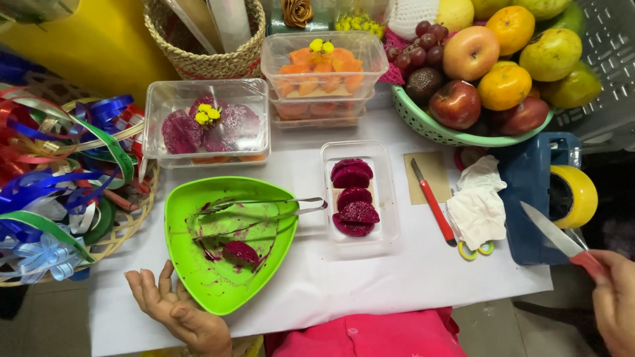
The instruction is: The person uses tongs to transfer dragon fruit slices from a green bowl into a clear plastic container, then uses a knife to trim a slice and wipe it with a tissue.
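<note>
Now, five red dragon fruit slices sit packed in the clear tray; one piece waits on the green plate. Left hand lies open beside it, right hand grips a knife.

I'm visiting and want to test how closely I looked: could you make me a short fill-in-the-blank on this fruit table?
1. The right hand holds a ____.
2. The left hand rests at the edge of a ____ plate.
3. Metal tongs lie across the ____.
4. The small clear tray holds slices coloured ____.

Missing words: knife; green; plate; magenta
</note>
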